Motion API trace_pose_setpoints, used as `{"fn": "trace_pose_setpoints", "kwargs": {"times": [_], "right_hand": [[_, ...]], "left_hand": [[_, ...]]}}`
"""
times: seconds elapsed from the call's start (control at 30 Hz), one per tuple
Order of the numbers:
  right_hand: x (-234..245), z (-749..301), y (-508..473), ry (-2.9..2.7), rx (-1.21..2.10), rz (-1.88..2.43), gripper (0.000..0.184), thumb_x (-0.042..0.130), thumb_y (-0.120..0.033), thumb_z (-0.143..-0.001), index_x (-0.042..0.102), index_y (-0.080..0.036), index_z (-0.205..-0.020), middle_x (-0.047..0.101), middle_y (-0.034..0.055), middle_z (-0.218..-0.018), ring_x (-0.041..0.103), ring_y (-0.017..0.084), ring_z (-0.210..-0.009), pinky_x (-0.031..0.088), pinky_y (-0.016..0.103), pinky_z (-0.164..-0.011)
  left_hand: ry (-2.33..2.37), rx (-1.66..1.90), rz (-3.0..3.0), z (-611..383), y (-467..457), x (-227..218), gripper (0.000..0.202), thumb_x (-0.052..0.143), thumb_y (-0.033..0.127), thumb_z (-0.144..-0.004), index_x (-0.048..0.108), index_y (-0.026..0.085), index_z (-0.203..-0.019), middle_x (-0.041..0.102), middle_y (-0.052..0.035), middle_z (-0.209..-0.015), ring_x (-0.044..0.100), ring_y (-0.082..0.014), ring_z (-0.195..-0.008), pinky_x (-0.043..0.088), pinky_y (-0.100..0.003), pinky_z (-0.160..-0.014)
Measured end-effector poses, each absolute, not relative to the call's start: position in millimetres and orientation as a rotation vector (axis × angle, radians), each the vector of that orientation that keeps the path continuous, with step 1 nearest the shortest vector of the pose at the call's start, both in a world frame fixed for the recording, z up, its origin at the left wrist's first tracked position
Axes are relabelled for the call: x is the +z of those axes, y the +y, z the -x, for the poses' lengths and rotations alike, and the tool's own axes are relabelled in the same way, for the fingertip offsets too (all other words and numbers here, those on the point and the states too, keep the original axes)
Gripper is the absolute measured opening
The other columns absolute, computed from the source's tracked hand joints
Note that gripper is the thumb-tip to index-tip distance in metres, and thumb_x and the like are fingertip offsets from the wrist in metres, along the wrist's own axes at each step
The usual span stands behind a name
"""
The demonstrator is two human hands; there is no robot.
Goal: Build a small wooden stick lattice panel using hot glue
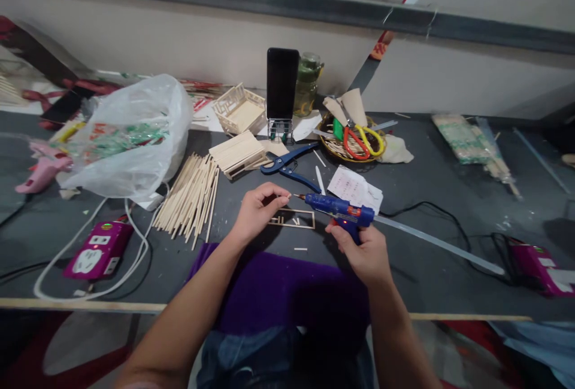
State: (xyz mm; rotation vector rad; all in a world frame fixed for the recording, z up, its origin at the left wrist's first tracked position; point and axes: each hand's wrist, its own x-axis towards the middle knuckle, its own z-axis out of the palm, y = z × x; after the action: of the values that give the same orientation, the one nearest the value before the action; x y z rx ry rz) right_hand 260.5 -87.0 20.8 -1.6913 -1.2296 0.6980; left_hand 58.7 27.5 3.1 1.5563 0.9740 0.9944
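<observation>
My right hand (365, 252) grips a blue hot glue gun (340, 208), its nozzle pointing left with a long glue stick trailing out to the right. My left hand (257, 208) pinches a short thin wooden stick (284, 198) right at the nozzle tip. Just below, a small rectangular frame of wooden sticks (294, 219) lies flat on the dark table (426, 197). One short loose stick piece (300, 249) lies nearer to me.
A bundle of long wooden sticks (191, 197) lies left of my hands, beside a white plastic bag (130, 137). Blue pliers (287, 166), stick-built panels (237, 152), a propped phone (282, 84), a basket with scissors (357, 140), a magenta power strip (99, 250) and cables surround the work spot.
</observation>
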Motion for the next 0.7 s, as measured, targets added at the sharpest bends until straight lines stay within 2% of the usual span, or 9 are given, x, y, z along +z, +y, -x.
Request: {"fn": "trace_pose_setpoints", "kwargs": {"times": [0.17, 0.7], "right_hand": [[18.1, -262.2, -87.5, -1.31, 0.646, 1.709, 0.03, 0.063, -0.046, -0.081, 0.072, -0.017, -0.082, 0.067, 0.0037, -0.064, 0.063, 0.019, -0.061, 0.049, 0.027, -0.053], [15.4, -261.1, -86.2, -1.34, 0.611, 1.74, 0.03, 0.062, -0.047, -0.081, 0.07, -0.019, -0.089, 0.068, 0.0025, -0.065, 0.065, 0.021, -0.062, 0.051, 0.03, -0.055]], "left_hand": [[0.978, 0.992, -1.573, -59.1, 25.9, 7.4, 0.016, 0.07, 0.034, -0.079, 0.074, 0.019, -0.079, 0.066, -0.0032, -0.077, 0.058, -0.0148, -0.071, 0.042, -0.026, -0.065], [0.968, 0.985, -1.553, -58.4, 24.9, 10.4, 0.017, 0.071, 0.036, -0.078, 0.075, 0.019, -0.079, 0.064, -0.003, -0.074, 0.056, -0.0146, -0.068, 0.041, -0.026, -0.062]]}}
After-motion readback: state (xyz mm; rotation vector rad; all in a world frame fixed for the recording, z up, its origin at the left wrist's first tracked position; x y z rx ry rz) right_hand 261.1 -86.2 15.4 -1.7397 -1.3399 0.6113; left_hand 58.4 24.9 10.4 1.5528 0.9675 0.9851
